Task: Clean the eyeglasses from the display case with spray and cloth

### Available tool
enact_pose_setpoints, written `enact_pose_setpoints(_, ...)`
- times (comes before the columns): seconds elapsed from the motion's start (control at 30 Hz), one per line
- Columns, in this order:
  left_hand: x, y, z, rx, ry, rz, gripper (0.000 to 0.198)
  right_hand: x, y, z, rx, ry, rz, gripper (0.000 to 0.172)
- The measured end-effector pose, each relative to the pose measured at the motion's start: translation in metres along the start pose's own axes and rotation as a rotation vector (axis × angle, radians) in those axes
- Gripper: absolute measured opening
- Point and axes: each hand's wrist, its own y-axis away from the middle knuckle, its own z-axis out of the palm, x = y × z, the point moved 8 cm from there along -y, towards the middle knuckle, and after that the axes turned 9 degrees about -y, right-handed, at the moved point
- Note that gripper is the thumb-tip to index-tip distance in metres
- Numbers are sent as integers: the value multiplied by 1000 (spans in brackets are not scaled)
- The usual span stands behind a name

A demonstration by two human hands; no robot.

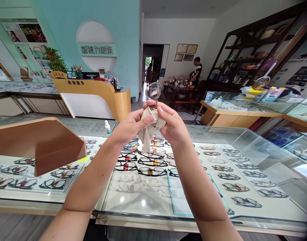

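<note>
Above the glass counter, I hold a pair of eyeglasses [153, 91] on end, one round, thin-rimmed lens sticking up past my fingers. A beige cleaning cloth [146, 134] is wrapped about the lower lens and hangs down in a loose tail. My left hand [129, 125] is closed, its thumb pressing the cloth against the lower lens. My right hand [175, 124] is closed on the frame near the bridge, with cloth under its fingers. The lower lens is mostly hidden by cloth and fingers.
Rows of eyeglasses [152, 162] lie inside the glass display counter [218, 131] below my arms. A white spray bottle [107, 128] stands on its top, beside a brown folded board [50, 137] at left. A person [196, 72] stands by a far table.
</note>
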Motion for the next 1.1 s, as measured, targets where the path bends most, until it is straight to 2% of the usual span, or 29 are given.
enact_pose_setpoints(0.1, 6, 2, 3, -61, -76, 32, 50, 1, -1, -1, 18, -23, 3, 39)
enact_pose_setpoints(0.2, 5, 3, 2, -57, -103, 36, 48, 2, -1, 1, 13, -34, -5, 39)
enact_pose_setpoints(0.57, 8, 6, 7, 274, -118, 140, 49, 2, 5, 14, 102, 62, -105, 35)
enact_pose_setpoints(0.73, 7, 9, 2, 411, -102, 145, 46, 5, 8, 26, 78, 10, -192, 31)
enact_pose_setpoints(0.87, 3, 10, -4, 482, -102, 144, 47, 7, 8, 27, 62, 37, -202, 32)
enact_pose_setpoints(1.0, -1, 8, -7, 478, -128, 145, 51, 11, 5, 20, 113, 89, -169, 42)
enact_pose_setpoints(1.1, -4, 3, -5, 374, -125, 114, 56, 14, 1, 10, 184, 54, -137, 42)
